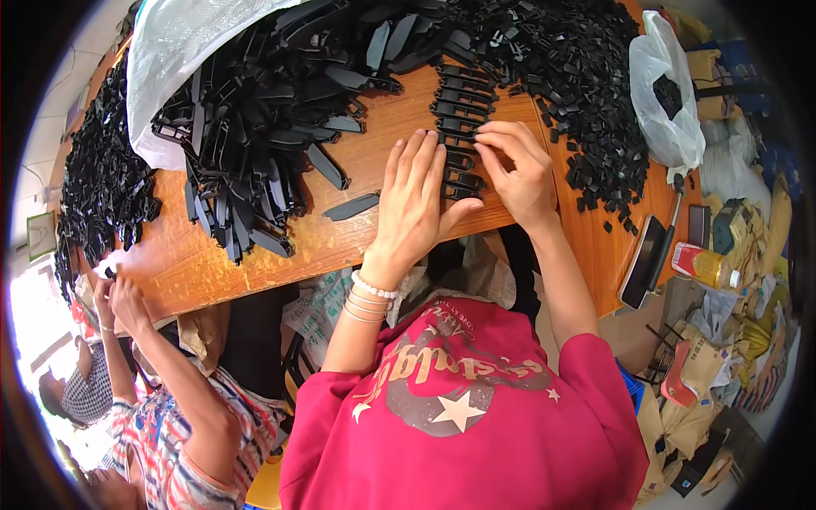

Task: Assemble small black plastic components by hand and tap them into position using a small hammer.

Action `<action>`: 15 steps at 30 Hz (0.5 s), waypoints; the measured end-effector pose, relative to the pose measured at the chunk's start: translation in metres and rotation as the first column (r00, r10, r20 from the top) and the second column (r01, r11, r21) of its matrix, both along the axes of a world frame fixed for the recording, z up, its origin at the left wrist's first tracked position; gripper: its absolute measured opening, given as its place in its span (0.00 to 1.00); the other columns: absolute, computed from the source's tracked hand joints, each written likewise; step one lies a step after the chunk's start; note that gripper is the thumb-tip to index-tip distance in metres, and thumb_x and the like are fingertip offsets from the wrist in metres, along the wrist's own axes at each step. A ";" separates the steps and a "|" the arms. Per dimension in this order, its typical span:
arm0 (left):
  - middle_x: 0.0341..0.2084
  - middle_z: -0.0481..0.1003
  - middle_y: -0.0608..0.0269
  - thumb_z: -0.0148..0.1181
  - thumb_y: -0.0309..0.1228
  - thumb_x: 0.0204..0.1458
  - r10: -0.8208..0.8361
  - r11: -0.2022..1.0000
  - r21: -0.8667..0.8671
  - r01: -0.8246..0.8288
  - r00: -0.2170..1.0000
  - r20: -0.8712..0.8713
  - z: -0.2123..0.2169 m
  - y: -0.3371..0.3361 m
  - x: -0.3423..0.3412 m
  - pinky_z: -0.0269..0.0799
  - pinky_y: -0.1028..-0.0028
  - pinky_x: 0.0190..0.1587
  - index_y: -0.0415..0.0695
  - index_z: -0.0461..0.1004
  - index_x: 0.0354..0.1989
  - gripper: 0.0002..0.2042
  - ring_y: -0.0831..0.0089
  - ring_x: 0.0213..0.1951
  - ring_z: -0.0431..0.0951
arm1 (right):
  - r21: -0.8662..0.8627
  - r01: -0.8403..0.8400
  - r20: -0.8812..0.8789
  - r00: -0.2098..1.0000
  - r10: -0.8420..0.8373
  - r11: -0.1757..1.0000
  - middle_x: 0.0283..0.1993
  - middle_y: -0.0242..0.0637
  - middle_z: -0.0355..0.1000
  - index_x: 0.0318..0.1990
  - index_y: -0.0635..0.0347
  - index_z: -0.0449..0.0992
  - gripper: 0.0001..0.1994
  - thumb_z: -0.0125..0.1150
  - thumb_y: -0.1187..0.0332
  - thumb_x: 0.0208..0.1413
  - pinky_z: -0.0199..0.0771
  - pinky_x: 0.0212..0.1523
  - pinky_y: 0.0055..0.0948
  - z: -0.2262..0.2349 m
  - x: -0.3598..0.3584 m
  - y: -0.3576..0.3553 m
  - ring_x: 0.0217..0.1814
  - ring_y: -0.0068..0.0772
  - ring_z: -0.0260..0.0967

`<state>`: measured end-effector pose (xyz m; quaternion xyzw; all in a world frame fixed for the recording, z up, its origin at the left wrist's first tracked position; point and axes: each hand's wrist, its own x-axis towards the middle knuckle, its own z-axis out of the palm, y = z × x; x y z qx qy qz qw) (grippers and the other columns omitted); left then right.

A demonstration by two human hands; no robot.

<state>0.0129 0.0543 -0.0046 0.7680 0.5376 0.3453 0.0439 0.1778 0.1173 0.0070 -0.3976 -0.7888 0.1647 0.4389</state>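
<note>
A column of black plastic parts (461, 98) lies side by side on the wooden table in front of me. My left hand (411, 191) rests flat along the column's left side, fingers stretched out and thumb reaching across its near end. From the right, my right hand (520, 170) bends its fingers in a pinch against the column's right edge. Whatever sits between those fingertips is too small and hidden to make out. Just left of my left hand, a loose long black plastic piece (353, 206) lies on the table, with another (327, 167) a little farther off.
A large heap of long black pieces (263, 127) spills from a white sack (161, 93). Small black clips (586, 110) are piled at the far right, near a clear plastic bag (663, 119). A phone-like black device (643, 262) lies at the right edge. Another person's hands (119, 297) work at left.
</note>
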 end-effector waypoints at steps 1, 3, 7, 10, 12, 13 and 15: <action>0.54 0.66 0.43 0.64 0.50 0.45 -0.012 1.000 -0.008 0.012 1.000 -0.021 -0.001 0.002 0.000 0.55 0.52 0.64 0.27 0.67 0.50 0.35 0.48 0.60 0.64 | 0.014 -0.032 0.013 0.999 0.032 0.999 0.37 0.40 0.74 0.32 0.68 0.76 0.07 0.64 0.84 0.44 0.74 0.37 0.31 0.000 -0.003 0.003 0.37 0.39 0.72; 0.53 0.67 0.44 0.61 0.53 0.47 -0.020 1.000 -0.016 0.019 0.998 -0.052 -0.006 0.002 0.000 0.52 0.51 0.65 0.27 0.67 0.50 0.36 0.50 0.60 0.64 | 0.030 -0.088 0.028 0.996 0.088 0.996 0.37 0.40 0.73 0.33 0.70 0.76 0.07 0.63 0.84 0.43 0.74 0.38 0.32 -0.003 -0.008 0.005 0.37 0.40 0.72; 0.52 0.68 0.44 0.60 0.54 0.47 -0.008 1.000 -0.021 0.007 0.997 -0.071 -0.006 0.000 -0.002 0.49 0.50 0.66 0.27 0.68 0.50 0.36 0.51 0.59 0.64 | 0.049 -0.121 0.046 0.992 0.119 0.991 0.37 0.40 0.74 0.33 0.70 0.76 0.08 0.63 0.85 0.43 0.74 0.39 0.32 -0.006 -0.010 0.005 0.38 0.40 0.72; 0.52 0.68 0.44 0.60 0.53 0.48 -0.010 1.000 -0.020 0.008 0.997 -0.078 -0.004 0.002 -0.002 0.49 0.49 0.66 0.27 0.67 0.50 0.36 0.51 0.59 0.64 | 0.107 -0.139 0.036 0.990 0.136 0.985 0.37 0.40 0.74 0.33 0.70 0.76 0.08 0.63 0.85 0.43 0.75 0.39 0.32 -0.008 -0.008 0.004 0.39 0.40 0.72; 0.52 0.68 0.44 0.60 0.53 0.48 -0.011 1.000 -0.029 0.009 0.997 -0.078 -0.003 0.002 -0.002 0.48 0.49 0.66 0.27 0.68 0.50 0.36 0.52 0.59 0.65 | 0.100 -0.129 0.050 0.991 0.125 0.987 0.37 0.40 0.74 0.33 0.70 0.76 0.08 0.63 0.85 0.43 0.75 0.39 0.33 -0.009 -0.009 0.003 0.39 0.40 0.72; 0.52 0.68 0.44 0.60 0.53 0.48 -0.010 1.000 -0.028 0.007 0.997 -0.080 -0.004 0.001 -0.002 0.48 0.49 0.66 0.27 0.68 0.50 0.36 0.52 0.59 0.65 | 0.094 -0.118 0.064 0.992 0.113 0.989 0.38 0.40 0.74 0.33 0.70 0.76 0.08 0.63 0.85 0.43 0.75 0.39 0.33 -0.009 -0.009 0.002 0.39 0.41 0.72; 0.52 0.68 0.44 0.60 0.53 0.48 -0.010 1.000 -0.025 0.008 0.997 -0.078 -0.003 0.002 -0.002 0.48 0.49 0.66 0.27 0.68 0.50 0.36 0.52 0.59 0.65 | 0.103 -0.103 0.058 0.994 0.097 0.989 0.38 0.40 0.74 0.34 0.69 0.76 0.08 0.63 0.84 0.43 0.75 0.39 0.33 -0.009 -0.011 0.000 0.39 0.41 0.72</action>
